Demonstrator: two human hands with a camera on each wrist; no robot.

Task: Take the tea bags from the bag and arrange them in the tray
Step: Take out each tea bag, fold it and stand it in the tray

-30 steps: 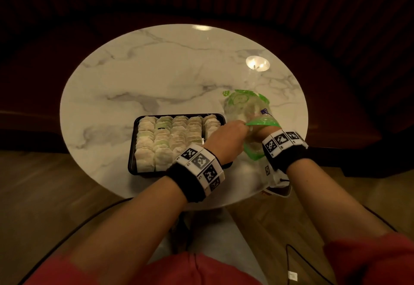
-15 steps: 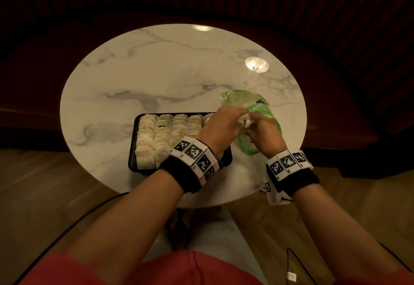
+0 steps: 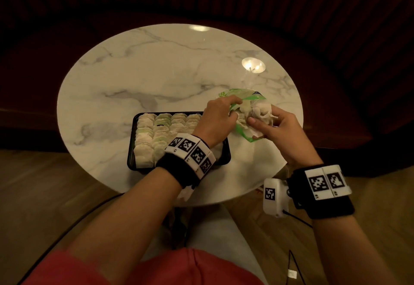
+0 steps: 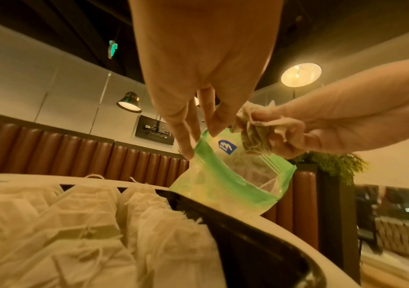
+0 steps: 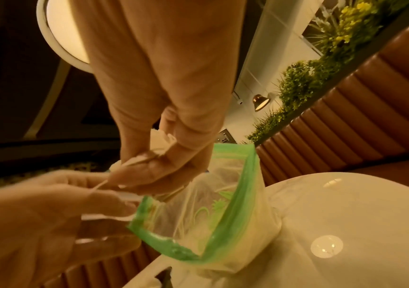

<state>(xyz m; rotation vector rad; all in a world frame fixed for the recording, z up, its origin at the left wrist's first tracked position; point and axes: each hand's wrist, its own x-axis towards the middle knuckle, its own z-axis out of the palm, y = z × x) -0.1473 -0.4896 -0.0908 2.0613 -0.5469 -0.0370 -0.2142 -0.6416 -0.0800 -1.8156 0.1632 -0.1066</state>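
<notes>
A clear zip bag with a green rim stands open on the marble table, right of the tray. My left hand pinches the bag's rim. My right hand grips a bunch of white tea bags just above the bag's mouth. The black tray holds rows of tea bags; my left wrist hides its right part in the head view.
The round marble table has bare surface behind and left of the tray. A dark padded bench curves round its far side. A cable hangs from my right wrist camera over the wooden floor.
My right hand, which was inside the bag a second ago, has come out holding a bunch of tea bags. My left hand has shifted up along the bag's rim.
</notes>
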